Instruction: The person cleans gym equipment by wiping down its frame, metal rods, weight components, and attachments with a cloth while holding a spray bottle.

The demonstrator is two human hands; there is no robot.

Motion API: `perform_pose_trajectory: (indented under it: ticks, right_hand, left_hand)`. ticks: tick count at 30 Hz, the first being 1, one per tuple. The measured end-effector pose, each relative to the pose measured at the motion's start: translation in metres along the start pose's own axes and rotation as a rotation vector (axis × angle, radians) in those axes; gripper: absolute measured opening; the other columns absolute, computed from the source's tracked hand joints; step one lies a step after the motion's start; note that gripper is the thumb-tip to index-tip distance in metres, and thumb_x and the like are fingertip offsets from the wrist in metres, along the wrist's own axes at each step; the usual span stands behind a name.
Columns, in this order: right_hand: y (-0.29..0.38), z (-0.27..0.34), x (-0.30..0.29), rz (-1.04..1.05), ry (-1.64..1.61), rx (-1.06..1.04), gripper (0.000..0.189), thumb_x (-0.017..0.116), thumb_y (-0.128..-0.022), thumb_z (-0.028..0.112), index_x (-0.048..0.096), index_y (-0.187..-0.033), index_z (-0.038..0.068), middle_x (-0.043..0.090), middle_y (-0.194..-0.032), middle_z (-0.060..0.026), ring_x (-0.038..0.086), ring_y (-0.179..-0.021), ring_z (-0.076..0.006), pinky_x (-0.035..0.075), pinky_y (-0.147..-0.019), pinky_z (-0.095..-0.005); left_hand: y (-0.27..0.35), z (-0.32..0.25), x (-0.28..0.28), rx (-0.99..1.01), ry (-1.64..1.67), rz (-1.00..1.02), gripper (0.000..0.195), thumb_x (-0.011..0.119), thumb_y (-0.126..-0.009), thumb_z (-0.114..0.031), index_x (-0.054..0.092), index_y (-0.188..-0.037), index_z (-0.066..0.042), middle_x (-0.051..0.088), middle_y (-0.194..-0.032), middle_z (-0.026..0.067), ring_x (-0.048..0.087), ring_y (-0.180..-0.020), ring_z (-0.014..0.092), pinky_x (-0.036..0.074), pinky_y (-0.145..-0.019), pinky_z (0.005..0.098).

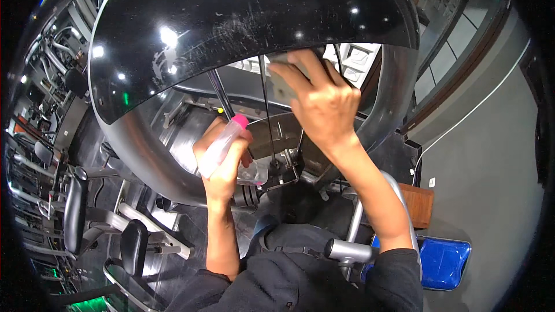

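Observation:
My left hand (223, 156) grips a translucent plastic bottle (222, 149) with a pink cap, held tilted. My right hand (325, 91) reaches up under the lower edge of a glossy black curved panel (243, 17) with scuff marks. Its fingers are spread over a greyish piece (282, 86), possibly a cloth; whether they hold it I cannot tell. The panel sits in a large grey curved frame (151, 169). Through the frame's opening show thin dark rods, a metal bracket mechanism (288, 162) and a clear plastic container (253, 173) near my left wrist.
Gym machines with black pads (76, 214) and metal frames stand at the left. A grey padded-looking handle (351, 250) lies close to my right elbow. At the right are a blue seat (444, 262), a wooden box (416, 206) and a grey wall with a cable (468, 112).

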State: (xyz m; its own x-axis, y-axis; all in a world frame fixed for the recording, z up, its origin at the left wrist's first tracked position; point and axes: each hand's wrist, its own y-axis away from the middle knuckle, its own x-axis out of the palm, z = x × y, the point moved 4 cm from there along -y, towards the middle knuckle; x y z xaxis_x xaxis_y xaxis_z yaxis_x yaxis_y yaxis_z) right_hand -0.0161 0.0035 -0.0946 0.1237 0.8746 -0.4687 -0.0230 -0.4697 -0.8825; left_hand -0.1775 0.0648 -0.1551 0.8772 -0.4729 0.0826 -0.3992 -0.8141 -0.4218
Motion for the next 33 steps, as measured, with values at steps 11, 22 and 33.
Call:
perform_pose_trajectory:
  ticks: [11,22,33]
  right_hand:
    - [0.001,-0.029,-0.018,-0.263,-0.164,0.069,0.044,0.066,-0.056,0.005,0.072,-0.097,0.022,0.064,-0.095,-0.0001,0.066,-0.068,-0.0198,0.054,-0.057,-0.0336]
    - [-0.010,0.008,0.020,-0.061,-0.073,0.082,0.030,0.068,-0.066,0.007,0.068,-0.093,0.021,0.060,-0.091,0.0043,0.060,-0.082,-0.0174,0.052,-0.062,-0.0301]
    - [0.029,-0.049,0.003,-0.168,-0.035,-0.088,0.049,0.070,-0.057,0.003,0.072,-0.099,0.029,0.064,-0.108,0.0081,0.066,-0.081,-0.0139,0.057,-0.063,-0.0262]
  left_hand:
    - [0.003,0.009,-0.015,0.027,-0.018,-0.024,0.012,0.058,-0.077,-0.005,0.063,-0.077,0.006,0.053,-0.068,0.0072,0.053,-0.046,0.012,0.039,-0.043,0.0246]
    - [0.007,0.015,-0.024,0.010,0.038,-0.055,0.011,0.058,-0.076,-0.004,0.063,-0.077,0.006,0.053,-0.068,0.0073,0.053,-0.046,0.013,0.039,-0.043,0.0250]
    - [0.013,0.004,-0.037,0.060,-0.152,-0.021,0.015,0.058,-0.078,-0.007,0.063,-0.071,0.004,0.052,-0.059,0.0073,0.049,-0.045,0.013,0.036,-0.042,0.0272]
